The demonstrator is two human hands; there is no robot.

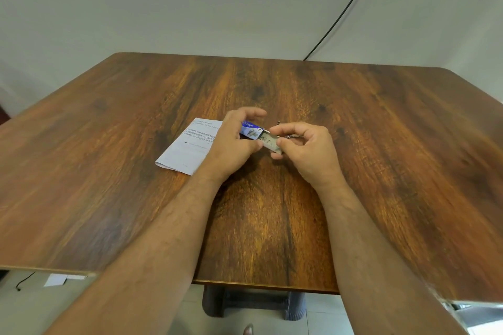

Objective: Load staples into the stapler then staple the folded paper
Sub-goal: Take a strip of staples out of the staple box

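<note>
Head view, left hand (231, 141) gripping blue staple box (251, 130), right hand (304, 149) pinching its tray (270, 143)

Blue staple box (251, 130) slid open, folded paper (187, 148) flat beside it

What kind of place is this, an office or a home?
I cannot tell which. It is a plain indoor room: wooden table, bare wall with a black cable, tiled floor.

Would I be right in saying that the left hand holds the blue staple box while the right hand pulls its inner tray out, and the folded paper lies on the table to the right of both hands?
Not quite: the head view shows the folded paper lying on the table left of both hands, partly under the left hand. The rest stands: that hand holds the blue staple box and the right hand pulls its inner tray out.
</note>
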